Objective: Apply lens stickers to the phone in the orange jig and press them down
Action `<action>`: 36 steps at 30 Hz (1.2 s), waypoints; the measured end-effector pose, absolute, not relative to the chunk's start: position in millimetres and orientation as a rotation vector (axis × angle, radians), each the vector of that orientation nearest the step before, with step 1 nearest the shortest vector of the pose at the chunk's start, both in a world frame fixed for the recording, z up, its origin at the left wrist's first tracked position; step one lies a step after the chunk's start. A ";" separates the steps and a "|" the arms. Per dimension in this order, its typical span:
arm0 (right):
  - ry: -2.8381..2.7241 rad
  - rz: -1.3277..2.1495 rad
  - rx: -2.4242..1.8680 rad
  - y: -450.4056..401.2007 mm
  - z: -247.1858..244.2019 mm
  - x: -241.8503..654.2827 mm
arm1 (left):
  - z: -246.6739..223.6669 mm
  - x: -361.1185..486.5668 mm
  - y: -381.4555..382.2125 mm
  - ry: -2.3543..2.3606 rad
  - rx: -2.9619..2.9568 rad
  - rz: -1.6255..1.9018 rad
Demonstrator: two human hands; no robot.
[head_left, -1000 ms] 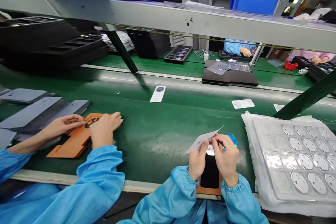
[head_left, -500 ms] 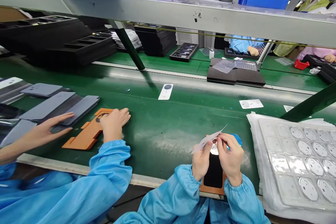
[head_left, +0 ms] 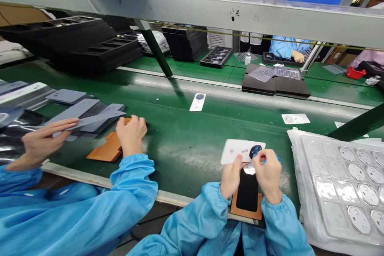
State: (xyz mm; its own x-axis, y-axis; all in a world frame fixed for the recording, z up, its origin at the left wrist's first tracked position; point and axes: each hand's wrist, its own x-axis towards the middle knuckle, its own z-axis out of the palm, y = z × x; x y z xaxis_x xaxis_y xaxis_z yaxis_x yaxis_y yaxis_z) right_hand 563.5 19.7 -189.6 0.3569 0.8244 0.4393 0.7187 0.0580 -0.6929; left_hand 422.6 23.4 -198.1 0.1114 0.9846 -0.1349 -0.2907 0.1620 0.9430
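A thin white rectangular panel, like a phone's back cover, is gripped by my left hand with the thumb on its face. It is tilted up toward me, and a dark round area shows at its right end. My right hand is closed in a pinch at that round area, with a bit of blue film at the fingertips. Below my hands an orange-brown fixture with a black pad lies at the bench edge. A shiny round piece sits at its upper end.
On the right, a clear tray holds several round silver pieces. White panels lie along the green belt. At left, a co-worker's hands handle a grey sheet and an orange fixture. A metal shelf beam crosses above.
The white panel has turned from nearly edge-on to showing its face. My right hand has shifted to its dark round area. The co-worker's left hand has lifted a grey sheet.
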 end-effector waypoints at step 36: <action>-2.525 -0.305 -1.395 -21.7 -246.0 598.4 | -238.9 383.4 40.2 0.756 3.029 0.290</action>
State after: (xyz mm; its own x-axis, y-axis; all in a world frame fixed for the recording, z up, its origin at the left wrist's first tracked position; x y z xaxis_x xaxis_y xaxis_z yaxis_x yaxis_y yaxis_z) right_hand 598.4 -21.7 -246.0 -0.5153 0.8000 0.3075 0.8502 0.5224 0.0657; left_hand 383.4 40.2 -238.9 0.8665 0.4667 0.1769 0.4655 -0.8836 0.0508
